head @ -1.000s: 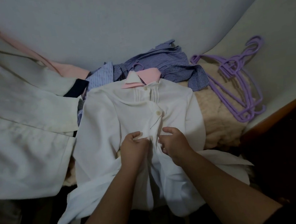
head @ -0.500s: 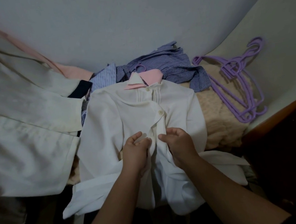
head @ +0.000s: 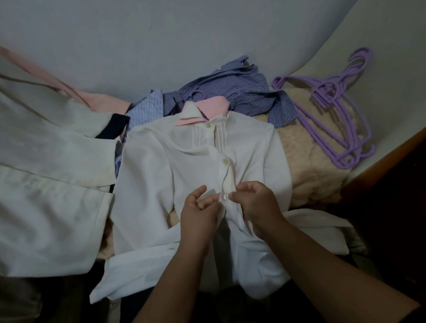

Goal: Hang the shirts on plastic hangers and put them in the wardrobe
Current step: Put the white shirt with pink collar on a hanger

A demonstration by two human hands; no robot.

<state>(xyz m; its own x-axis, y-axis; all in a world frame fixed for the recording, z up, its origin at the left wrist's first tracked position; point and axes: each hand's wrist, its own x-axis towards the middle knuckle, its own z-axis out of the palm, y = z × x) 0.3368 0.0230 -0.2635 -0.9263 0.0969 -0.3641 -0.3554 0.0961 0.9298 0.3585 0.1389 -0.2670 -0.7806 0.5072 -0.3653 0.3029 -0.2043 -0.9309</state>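
A white shirt (head: 156, 182) with a pink-lined collar lies face up on the bed in the middle of the view. A purple hook (head: 198, 94) pokes out above its collar. My left hand (head: 198, 212) pinches the left edge of the button placket. My right hand (head: 257, 204) pinches the right edge beside a small button (head: 225, 196). Both hands meet at the shirt's middle. A bundle of purple plastic hangers (head: 343, 120) lies to the right on the bed.
Blue checked shirts (head: 239, 91) are heaped behind the white one. A large cream garment (head: 32, 184) with a pink one under it covers the left. A beige fluffy blanket (head: 314, 167) lies under the shirts. A wooden bed edge (head: 393, 154) runs at the right.
My fingers have shifted on the placket and the button now shows between my two hands. The shirt itself has stayed where it was.
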